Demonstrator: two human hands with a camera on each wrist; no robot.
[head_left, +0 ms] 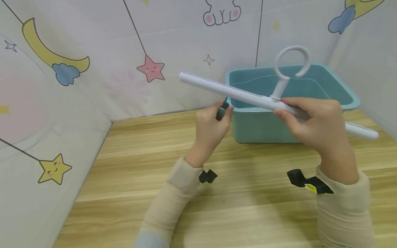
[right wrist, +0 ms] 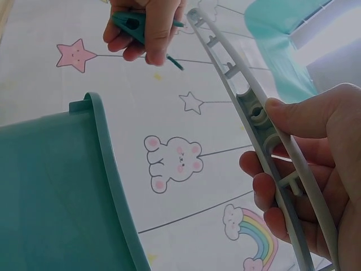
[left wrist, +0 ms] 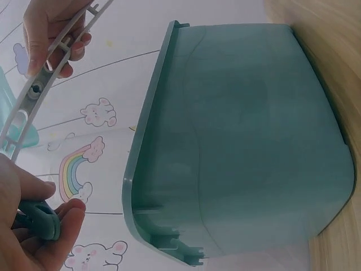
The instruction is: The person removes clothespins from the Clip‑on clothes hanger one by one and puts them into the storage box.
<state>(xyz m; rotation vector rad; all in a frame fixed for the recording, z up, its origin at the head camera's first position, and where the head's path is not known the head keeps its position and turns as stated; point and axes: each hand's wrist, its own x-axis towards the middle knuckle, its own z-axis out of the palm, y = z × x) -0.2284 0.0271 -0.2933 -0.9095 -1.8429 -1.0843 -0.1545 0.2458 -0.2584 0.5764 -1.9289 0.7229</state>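
My right hand [head_left: 324, 125] grips a white plastic clothes hanger [head_left: 223, 89] near its middle, thumb and fingers around the bar. The hanger's open ring hook [head_left: 280, 62] points up, and its hollow, ribbed underside [right wrist: 259, 116] shows in the right wrist view. My left hand [head_left: 212, 127] pinches a dark green clothespin [left wrist: 42, 220] between thumb and fingers. In the right wrist view the clothespin [right wrist: 132, 25] has its jaws spread, just off the hanger's left end. Both hands are raised above the table, in front of a teal plastic bin.
The teal bin [head_left: 263, 127] stands on the wood-grain table [head_left: 139, 172] at the back right, behind the hanger. A white cloth wall [head_left: 102, 93] printed with stars and moons encloses the table's back and sides.
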